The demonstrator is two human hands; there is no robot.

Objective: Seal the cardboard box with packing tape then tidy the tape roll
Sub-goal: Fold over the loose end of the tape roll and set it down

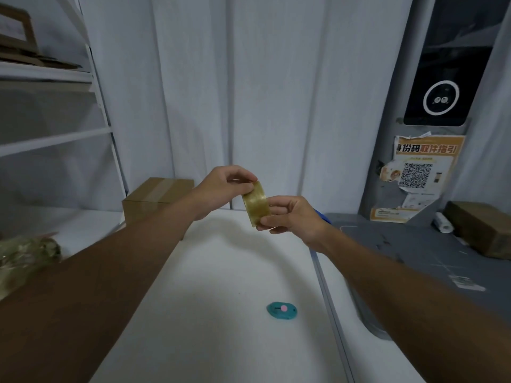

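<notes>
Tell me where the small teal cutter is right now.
In the head view, the teal cutter lies alone on the white table, near-centre, below both hands, which hold the tape roll.

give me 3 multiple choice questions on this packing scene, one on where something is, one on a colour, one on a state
1. Where is the tape roll?
A. lying on the white table
B. held in the air between both hands
C. on top of the box

2. What colour is the small cutter on the white table?
A. teal with a pink button
B. red
C. black

3. What state is the cardboard box in?
A. flaps open
B. closed, tape strip along its top
C. crushed flat

Answers:
1 B, the left hand and right hand pinch it above the table.
2 A, its body is teal.
3 B, a glossy strip runs over the closed top.
</notes>
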